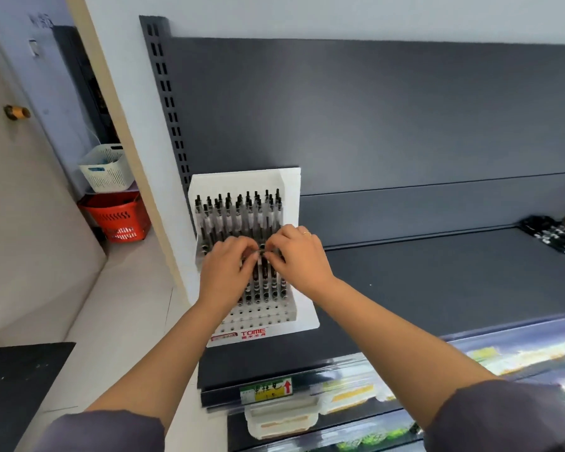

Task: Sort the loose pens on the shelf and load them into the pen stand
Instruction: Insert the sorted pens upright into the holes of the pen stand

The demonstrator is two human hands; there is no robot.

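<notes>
Head view: the crowded fingertips hide most of what they hold. Only the dark end of one pen shows between them. Both forearms reach forward over the shelf, with the left hand and right hand knuckles-up above the middle of the white pen stand. Each grip is pressed together, pinching that pen. Behind them, rows of pens stand upright in the stand. At the shelf's far right lie loose pens — blurred, partly cut off.
</notes>
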